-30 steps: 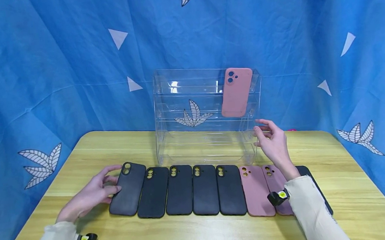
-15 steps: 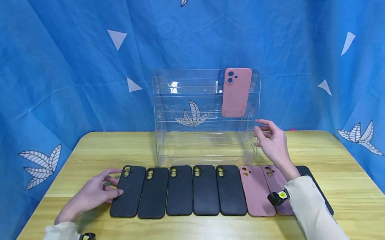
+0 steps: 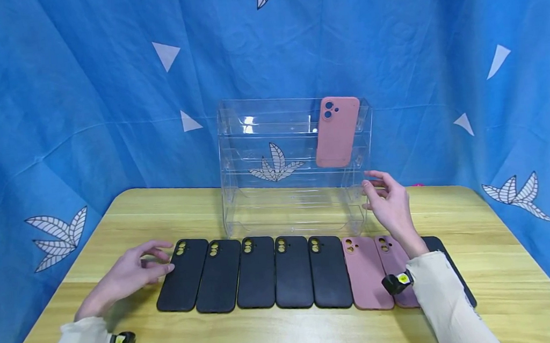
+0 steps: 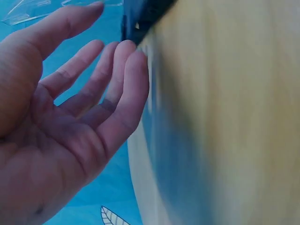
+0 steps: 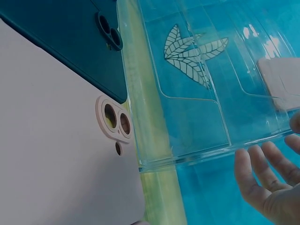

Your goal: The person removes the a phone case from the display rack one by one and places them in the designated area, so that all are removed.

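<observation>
My left hand (image 3: pixel 130 272) hovers beside the leftmost black phone case (image 3: pixel 182 275), thumb near its left edge. In the left wrist view its fingers (image 4: pixel 136 89) are loosely bent, with nothing held in the palm. My right hand (image 3: pixel 392 208) is at the right side of a clear tiered display rack (image 3: pixel 289 229). Its fingers (image 5: pixel 243 173) lie loosely spread near the rack's side wall; whether they touch it I cannot tell. A pink phone case (image 3: pixel 337 131) leans upright on the rack's upper right.
Several black phone cases (image 3: pixel 292 272) lie in a row before the rack. Two pink cases follow, the left one (image 3: pixel 367 274) fully visible, the other (image 3: pixel 395 256) partly under my right forearm. Another dark case (image 3: pixel 435 245) lies at the row's right end. A blue curtain (image 3: pixel 104 99) hangs behind.
The leftmost black case, earlier tilted up at its top under my left hand, now lies flat in the row. My left fingers have come away from it. My right hand has not moved.
</observation>
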The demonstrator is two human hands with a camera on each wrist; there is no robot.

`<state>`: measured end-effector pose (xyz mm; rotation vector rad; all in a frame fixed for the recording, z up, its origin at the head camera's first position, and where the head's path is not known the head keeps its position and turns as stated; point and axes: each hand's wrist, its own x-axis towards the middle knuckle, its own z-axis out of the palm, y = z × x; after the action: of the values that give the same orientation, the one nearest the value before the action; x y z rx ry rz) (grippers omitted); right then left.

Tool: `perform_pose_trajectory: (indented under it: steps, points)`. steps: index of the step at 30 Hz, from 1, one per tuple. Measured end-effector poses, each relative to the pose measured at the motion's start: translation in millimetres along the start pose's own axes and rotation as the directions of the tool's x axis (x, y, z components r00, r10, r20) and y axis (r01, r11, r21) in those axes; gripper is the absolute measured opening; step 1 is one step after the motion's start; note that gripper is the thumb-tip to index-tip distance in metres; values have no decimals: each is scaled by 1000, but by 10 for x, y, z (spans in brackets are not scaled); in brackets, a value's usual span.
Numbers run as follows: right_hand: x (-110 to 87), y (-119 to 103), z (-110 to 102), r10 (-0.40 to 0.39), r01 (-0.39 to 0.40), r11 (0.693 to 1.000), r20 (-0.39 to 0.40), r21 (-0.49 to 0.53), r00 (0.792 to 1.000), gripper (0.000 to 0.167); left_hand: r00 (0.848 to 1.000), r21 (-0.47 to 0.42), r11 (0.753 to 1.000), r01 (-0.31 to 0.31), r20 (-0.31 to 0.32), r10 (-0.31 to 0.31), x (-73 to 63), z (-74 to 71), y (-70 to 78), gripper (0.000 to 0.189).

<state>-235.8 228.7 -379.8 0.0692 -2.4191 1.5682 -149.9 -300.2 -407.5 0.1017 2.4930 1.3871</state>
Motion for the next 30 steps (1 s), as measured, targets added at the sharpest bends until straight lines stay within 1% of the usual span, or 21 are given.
perform_pose_trajectory:
  steps: [3, 7, 12, 15, 19, 26, 30]
  points:
    - [-1, 1, -2, 3, -3, 1000, -1, -3, 1000, 46, 997, 36, 997, -63, -51, 65, 14, 10, 79, 57]
    - [-4, -3, -2, 3, -3, 1000, -3, 0, 1000, 46, 983, 77, 988, -137, -116, 145, 43, 54, 223, 51]
    - [-9, -12, -1, 3, -3, 1000, -9, -1, 1000, 46, 967, 59, 979, -196, -156, 203, 104, 153, 396, 46]
    - [-11, -18, 0, 4, -4, 1000, -11, -3, 1000, 45, 958, 41, 974, -225, -171, 229, 141, 214, 486, 43]
    - [-13, -19, -3, 5, -5, 1000, -9, 0, 1000, 44, 949, 13, 968, -250, -193, 248, 181, 298, 607, 41]
    - [-9, -18, -7, -1, 1, 1000, -4, 11, 1000, 44, 918, -36, 943, -330, -245, 312, 292, 469, 809, 37]
    - [-6, -20, -3, 1, -1, 1000, -5, 7, 1000, 44, 908, -51, 934, -354, -256, 331, 356, 556, 913, 38]
